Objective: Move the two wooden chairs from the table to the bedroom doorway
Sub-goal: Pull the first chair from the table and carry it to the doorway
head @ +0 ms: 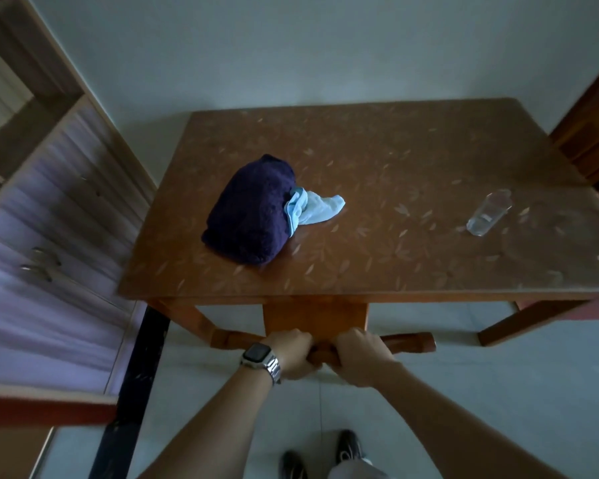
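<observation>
Low centre of frame: our left hand [293,354] and right hand [360,357] sit side by side, both clamped on the top rail of a wooden chair [317,318] tucked under the table [395,174].

A brown leaf-patterned table [377,160] carries a dark folded cloth [251,210], a pale blue cloth [313,209] and a clear bottle [488,212].

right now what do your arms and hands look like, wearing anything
Both forearms are bare, no sleeves in view. The left hand has a watch at the wrist: dark rectangular face, silver metal link band. The right hand wears nothing, no rings or gloves visible.
</observation>
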`<move>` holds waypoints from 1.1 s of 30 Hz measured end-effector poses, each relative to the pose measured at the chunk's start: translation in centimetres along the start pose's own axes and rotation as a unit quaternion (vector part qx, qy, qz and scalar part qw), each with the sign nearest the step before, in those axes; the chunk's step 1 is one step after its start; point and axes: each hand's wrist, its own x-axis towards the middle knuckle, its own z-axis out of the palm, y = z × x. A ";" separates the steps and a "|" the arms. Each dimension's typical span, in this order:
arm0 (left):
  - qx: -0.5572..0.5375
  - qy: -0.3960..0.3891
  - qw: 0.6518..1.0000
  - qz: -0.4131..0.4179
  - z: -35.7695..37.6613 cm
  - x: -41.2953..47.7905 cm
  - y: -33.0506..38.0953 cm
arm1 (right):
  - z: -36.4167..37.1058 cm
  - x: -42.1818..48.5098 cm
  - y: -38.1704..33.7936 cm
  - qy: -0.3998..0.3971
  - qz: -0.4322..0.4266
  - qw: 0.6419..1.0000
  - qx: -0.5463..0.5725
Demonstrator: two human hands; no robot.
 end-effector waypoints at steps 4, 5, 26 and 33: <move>0.022 0.026 0.999 0.002 -1.8 0.8 -0.2 | -2.0 1.1 0.0 0.005 0.011 1.000 -0.013; 0.026 0.027 0.999 0.003 -2.2 0.9 -0.3 | -2.3 1.5 0.1 0.004 0.010 1.000 -0.022; 0.103 0.115 0.988 0.019 -6.4 2.0 -0.1 | -5.3 3.8 -0.1 0.156 -0.010 0.979 -0.133; 0.099 0.122 0.987 0.041 -9.9 -2.8 1.3 | -9.4 1.0 -1.7 0.191 -0.029 0.968 -0.159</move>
